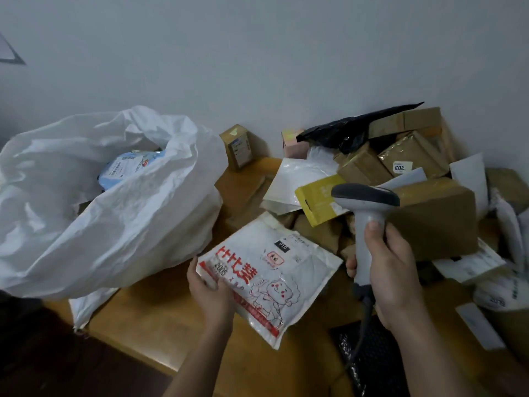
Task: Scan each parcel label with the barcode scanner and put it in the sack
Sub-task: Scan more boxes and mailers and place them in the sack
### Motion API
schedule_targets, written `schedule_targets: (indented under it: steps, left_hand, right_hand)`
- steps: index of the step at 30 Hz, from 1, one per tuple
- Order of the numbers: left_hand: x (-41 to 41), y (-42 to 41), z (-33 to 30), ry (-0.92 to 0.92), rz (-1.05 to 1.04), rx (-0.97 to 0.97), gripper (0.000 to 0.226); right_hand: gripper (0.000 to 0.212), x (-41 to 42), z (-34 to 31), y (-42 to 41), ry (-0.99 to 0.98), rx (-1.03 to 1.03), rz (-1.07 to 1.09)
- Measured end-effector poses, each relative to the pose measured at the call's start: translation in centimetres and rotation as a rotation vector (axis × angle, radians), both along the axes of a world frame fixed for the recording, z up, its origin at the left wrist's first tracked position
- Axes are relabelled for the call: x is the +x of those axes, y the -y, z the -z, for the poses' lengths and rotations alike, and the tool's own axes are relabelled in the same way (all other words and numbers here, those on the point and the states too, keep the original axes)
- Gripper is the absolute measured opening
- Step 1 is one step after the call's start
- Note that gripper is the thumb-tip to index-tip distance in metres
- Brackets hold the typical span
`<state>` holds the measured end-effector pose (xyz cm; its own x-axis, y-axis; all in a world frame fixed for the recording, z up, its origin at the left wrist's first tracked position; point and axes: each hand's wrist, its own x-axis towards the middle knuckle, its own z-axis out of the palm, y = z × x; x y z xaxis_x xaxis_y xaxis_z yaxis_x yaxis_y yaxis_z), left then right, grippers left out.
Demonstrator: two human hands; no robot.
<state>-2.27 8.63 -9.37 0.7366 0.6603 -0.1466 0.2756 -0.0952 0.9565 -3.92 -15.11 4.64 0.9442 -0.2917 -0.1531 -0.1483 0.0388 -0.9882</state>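
Left grip (210, 293) pinches white red-printed parcel (269, 279); right grip (392, 270) clasps grey scanner (366, 207).

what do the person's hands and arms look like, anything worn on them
Both the left hand and the right hand are bare: no gloves, rings, watch or bands show. Both forearms are uncovered to the frame's bottom edge, with no sleeve in view. Nails are short and unpainted.

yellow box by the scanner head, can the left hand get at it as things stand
Probably not right away: the left hand grips the white mailer. The yellow box lies uncovered on top of the pile, so the way looks free once that hand is emptied.
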Motion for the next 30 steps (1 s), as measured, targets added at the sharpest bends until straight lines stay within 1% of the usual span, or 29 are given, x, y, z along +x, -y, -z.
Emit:
schedule_targets:
  steps: [2, 4, 6, 8, 10, 12, 13, 14, 16, 17, 20, 24, 27, 28, 30]
  left_hand:
    - [-1.7, -0.9, 2.6, -0.192, -0.02, -0.066, 0.066]
    - [-2.9, -2.2, 5.1, -0.344, -0.012, -0.144, 0.059]
    - [-3.3, -3.6, 6.6, -0.454, 0.05, -0.198, 0.051]
    - [-3.4, -4.7, 7.3, -0.531, 0.115, -0.22, 0.051]
    - [-3.8, -5.3, 6.8, -0.587, 0.169, -0.208, 0.044]
    - [-4.3, -6.1, 6.8, -0.67, 0.247, -0.131, 0.039]
    - [-4.4, -6.5, 6.9, -0.708, 0.291, -0.079, 0.045]
    - [-4.4, -6.8, 6.9, -0.73, 0.337, -0.02, 0.055]
    - [-4.1, -7.0, 7.1, -0.718, 0.399, 0.089, 0.072]
    - [-3.8, -6.8, 7.0, -0.688, 0.433, 0.105, 0.077]
    - [-2.8, -5.5, 6.6, -0.604, 0.562, 0.026, 0.085]
    - [-1.5, -4.2, 6.6, -0.561, 0.605, -0.068, 0.082]
    - [-0.6, -3.9, 7.0, -0.591, 0.532, -0.194, 0.086]
    - [-0.3, -4.0, 7.2, -0.615, 0.519, -0.227, 0.085]
    - [0.0, -4.1, 7.9, -0.66, 0.552, -0.284, 0.072]
  right_hand:
    - [0.027, -0.7, 0.7, -0.4, -0.025, -0.021, 0.011]
    - [0.025, -1.4, 1.0, -1.1, -0.053, -0.027, 0.03]
    - [0.025, -2.1, 1.3, -1.8, -0.071, -0.021, 0.06]
    - [0.026, -2.5, 1.5, -2.8, -0.099, -0.034, 0.074]
    - [0.027, -2.9, 1.8, -3.8, -0.134, -0.052, 0.077]
    - [0.029, -3.5, 2.3, -4.9, -0.162, -0.065, 0.064]
    - [0.031, -3.9, 2.4, -5.5, -0.177, -0.076, 0.047]
    - [0.033, -4.2, 2.6, -5.9, -0.193, -0.082, 0.03]
    - [0.033, -4.8, 2.8, -6.6, -0.231, -0.086, 0.013]
    - [0.032, -5.0, 2.8, -6.9, -0.253, -0.096, 0.011]
    - [0.032, -5.6, 2.7, -7.4, -0.31, -0.144, 0.012]
    - [0.03, -6.5, 1.8, -8.0, -0.336, -0.174, 0.017]
    - [0.028, -6.9, 0.9, -8.4, -0.312, -0.212, 0.034]
    - [0.028, -7.1, 0.6, -8.5, -0.306, -0.222, 0.043]
    - [0.028, -7.4, 0.1, -8.5, -0.306, -0.229, 0.05]
